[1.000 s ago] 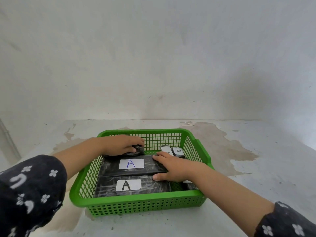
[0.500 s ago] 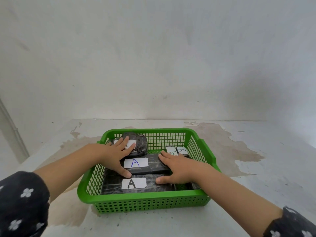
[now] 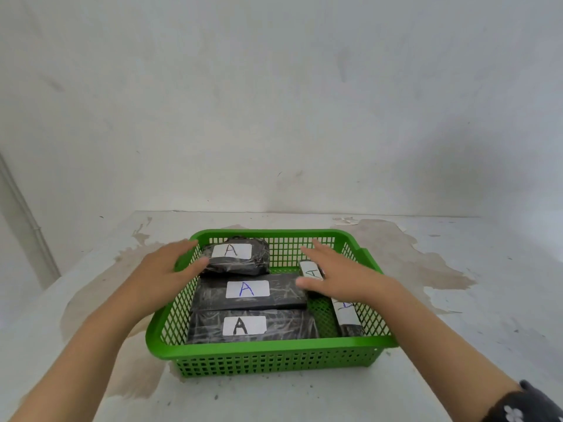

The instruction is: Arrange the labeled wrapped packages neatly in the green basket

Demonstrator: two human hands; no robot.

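The green basket [image 3: 268, 350] sits on the floor in front of me. Inside it on the left lie three black wrapped packages with white "A" labels: a rounded one [image 3: 236, 259] at the back, a flat one [image 3: 249, 292] in the middle, another flat one [image 3: 251, 325] at the front. Narrow labeled packages [image 3: 345, 316] lie along the right side, partly hidden by my right hand. My left hand [image 3: 166, 271] hovers open over the basket's left rim, thumb beside the rounded package. My right hand [image 3: 338, 277] hovers open over the right side, holding nothing.
The basket stands on a stained white floor [image 3: 426, 269] close to a white wall [image 3: 274, 117]. A pale pipe [image 3: 27, 220] runs down the wall at the far left.
Both hands have lifted off the packages and spread apart toward the basket's sides. The rounded package, earlier gripped by my left hand, now lies at the back left with its label up.
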